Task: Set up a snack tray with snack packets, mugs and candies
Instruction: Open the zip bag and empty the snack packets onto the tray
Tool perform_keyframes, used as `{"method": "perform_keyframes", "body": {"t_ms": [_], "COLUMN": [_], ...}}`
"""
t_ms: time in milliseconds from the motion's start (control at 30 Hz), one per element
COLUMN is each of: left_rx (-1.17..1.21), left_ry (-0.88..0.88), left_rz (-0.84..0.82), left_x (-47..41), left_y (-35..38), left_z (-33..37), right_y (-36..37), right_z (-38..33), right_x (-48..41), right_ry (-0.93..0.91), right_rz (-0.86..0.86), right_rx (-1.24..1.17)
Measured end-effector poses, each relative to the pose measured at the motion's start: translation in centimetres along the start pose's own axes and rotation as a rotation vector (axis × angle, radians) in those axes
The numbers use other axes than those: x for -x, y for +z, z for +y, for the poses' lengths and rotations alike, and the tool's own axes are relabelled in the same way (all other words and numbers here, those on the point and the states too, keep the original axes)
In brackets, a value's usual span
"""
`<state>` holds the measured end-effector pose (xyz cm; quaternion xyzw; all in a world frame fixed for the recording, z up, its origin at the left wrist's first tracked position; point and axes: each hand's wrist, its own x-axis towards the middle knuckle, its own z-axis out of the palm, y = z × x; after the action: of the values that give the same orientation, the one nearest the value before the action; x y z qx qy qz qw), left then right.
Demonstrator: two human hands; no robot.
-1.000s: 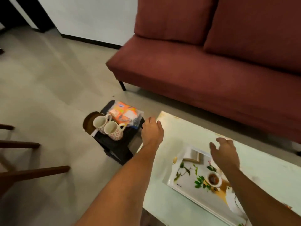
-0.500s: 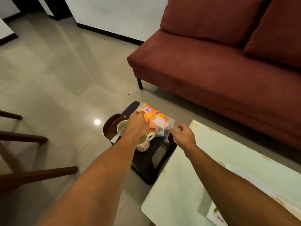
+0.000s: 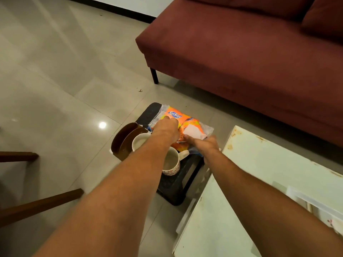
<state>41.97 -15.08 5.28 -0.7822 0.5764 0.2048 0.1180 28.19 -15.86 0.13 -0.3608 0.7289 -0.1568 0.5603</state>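
Both hands reach onto a small black stool (image 3: 178,184) with a rough, grainy top, standing on glossy grey floor tiles (image 3: 55,75) just beside a pale desk (image 3: 263,169) with rust-stained edges. Left hand (image 3: 166,129) lies knuckles-up, fingers curled down on the crinkly clear-plastic bag of orange snack packets (image 3: 182,120), glossy foil, "Kurkure" printed in blue. Right hand (image 3: 203,144) is on the bag's near edge, fingers bent at the plastic; can't tell whether either grip is closed. Both forearms extended straight, nearly parallel, hands close together but apart. Two round ceramic mugs on the stool near the bag: one cream-lined mug (image 3: 140,142) partly under the left wrist, a second patterned mug (image 3: 171,163) with a white handle between the arms. Curved brown wooden pieces (image 3: 123,139) at the stool's left. White tray (image 3: 304,200) corner on the desk at right. Maroon fabric sofa (image 3: 241,52) behind.
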Motion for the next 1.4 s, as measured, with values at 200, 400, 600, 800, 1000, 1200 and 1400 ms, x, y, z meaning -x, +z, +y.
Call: {"method": "perform_keyframes", "body": {"t_ms": [200,400,600,800,1000,1200,1400], "left_rx": [-0.014,0.044,0.27,1.111,1.405,1.619,1.47], "left_ry": [-0.006,-0.044,-0.062,-0.033,0.248,0.298,0.43], "left_rz": [0.007,-0.003,0.023,-0.068,-0.361,-0.384,-0.59], "left_x": [-0.8,-0.8,1.9,7.5,18.6,27.1,36.7], "left_y": [0.5,0.8,-2.5,-10.4,-20.3,-26.8,-30.0], "left_z": [-0.2,0.3,4.3,14.4,25.3,31.4,36.5], "right_y": [0.4,0.6,-4.4,-16.0,-30.4,-45.4,-53.9], "right_z": [-0.4,0.0,-0.5,-3.5,-6.2,-6.5,-6.0], "right_x": [-0.7,-0.8,2.1,10.4,21.0,31.7,37.3], "right_ry": [0.068,0.007,-0.177,-0.487,-0.839,-1.172,-1.442], "right_rz": [-0.061,-0.039,-0.004,0.29,0.324,0.275,0.743], "right_rx": [-0.142,-0.193,-0.278,-0.085,0.124,0.564,0.642]}}
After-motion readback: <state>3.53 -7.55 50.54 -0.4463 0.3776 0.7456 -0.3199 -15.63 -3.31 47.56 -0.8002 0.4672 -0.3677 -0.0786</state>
